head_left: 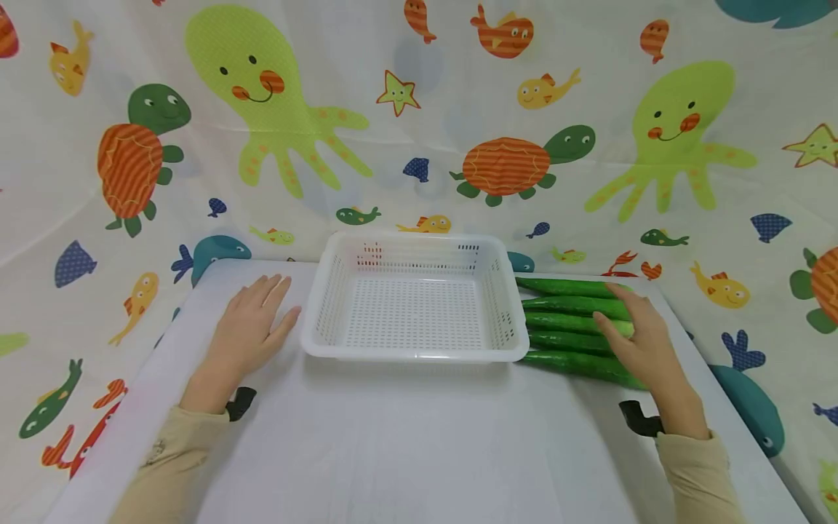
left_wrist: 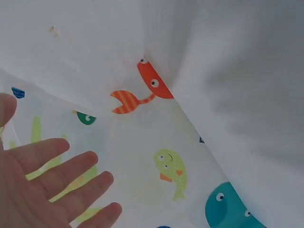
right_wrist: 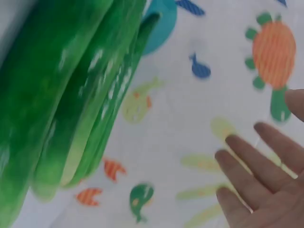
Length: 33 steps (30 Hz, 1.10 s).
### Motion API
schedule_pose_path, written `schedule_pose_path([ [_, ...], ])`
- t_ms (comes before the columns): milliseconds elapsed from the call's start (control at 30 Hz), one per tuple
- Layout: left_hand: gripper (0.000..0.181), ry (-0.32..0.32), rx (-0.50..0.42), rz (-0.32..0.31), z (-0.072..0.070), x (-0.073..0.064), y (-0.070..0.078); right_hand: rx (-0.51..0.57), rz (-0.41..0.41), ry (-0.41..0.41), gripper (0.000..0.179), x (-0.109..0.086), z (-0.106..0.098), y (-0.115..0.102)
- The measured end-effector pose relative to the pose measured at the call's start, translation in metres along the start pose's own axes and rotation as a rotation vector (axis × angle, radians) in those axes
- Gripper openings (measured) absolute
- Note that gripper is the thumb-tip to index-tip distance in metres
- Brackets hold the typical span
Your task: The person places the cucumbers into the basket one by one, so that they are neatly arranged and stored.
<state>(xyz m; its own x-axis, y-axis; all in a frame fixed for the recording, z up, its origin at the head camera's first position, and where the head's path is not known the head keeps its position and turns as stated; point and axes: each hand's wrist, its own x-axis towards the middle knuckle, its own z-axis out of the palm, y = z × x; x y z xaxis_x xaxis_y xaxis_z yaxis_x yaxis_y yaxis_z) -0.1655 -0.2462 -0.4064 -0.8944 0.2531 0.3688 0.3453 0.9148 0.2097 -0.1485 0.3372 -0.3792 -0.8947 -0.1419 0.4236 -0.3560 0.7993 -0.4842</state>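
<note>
A white plastic basket (head_left: 412, 356) with a perforated floor and walls stands at the middle of the table's far side, holding nothing. To its right, several long green cucumbers (head_left: 576, 340) lie side by side, their left ends close to the basket's wall. Over their right ends hovers my right hand (head_left: 644, 342), fingers and thumb spread; the right wrist view shows this hand (right_wrist: 266, 185) apart from the cucumbers (right_wrist: 71, 95). On the basket's left, my left hand (head_left: 245, 331) is held above the table with its fingers extended, gripping nothing. Its spread fingers also show in the left wrist view.
A white cloth covers the table (head_left: 406, 451). Behind it and at both sides hangs a curtain (head_left: 406, 182) printed with sea animals. Small black wrist mounts (head_left: 241, 402) show below both hands.
</note>
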Motion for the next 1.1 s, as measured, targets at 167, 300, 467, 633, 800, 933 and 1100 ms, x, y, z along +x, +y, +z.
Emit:
schedule_pose_path([
  [167,0.064,-0.026,-0.058,0.038,0.001,0.001,0.022,0.071,0.174,0.05,0.041,-0.017,-0.026,0.016],
  [300,0.074,-0.091,-0.102,0.031,0.003,0.002,0.035,0.256,0.302,0.054,0.039,-0.033,-0.043,0.038],
  [467,0.093,-0.2,-0.181,-0.026,0.007,0.006,0.044,0.945,0.353,0.125,0.029,-0.053,-0.048,0.075],
  [633,0.109,-0.264,-0.235,-0.069,0.014,0.01,0.047,1.426,0.488,0.103,0.033,-0.072,-0.045,0.108],
  [800,0.117,-0.29,-0.257,-0.074,0.017,0.012,0.049,1.366,0.589,-0.044,0.034,-0.08,-0.038,0.13],
  [933,0.118,-0.288,-0.254,-0.074,0.019,0.011,0.049,1.055,0.682,-0.204,0.024,-0.083,-0.032,0.137],
  [1100,0.116,-0.286,-0.268,-0.077,0.019,0.009,0.049,0.63,0.654,-0.349,0.049,-0.087,-0.027,0.136],
])
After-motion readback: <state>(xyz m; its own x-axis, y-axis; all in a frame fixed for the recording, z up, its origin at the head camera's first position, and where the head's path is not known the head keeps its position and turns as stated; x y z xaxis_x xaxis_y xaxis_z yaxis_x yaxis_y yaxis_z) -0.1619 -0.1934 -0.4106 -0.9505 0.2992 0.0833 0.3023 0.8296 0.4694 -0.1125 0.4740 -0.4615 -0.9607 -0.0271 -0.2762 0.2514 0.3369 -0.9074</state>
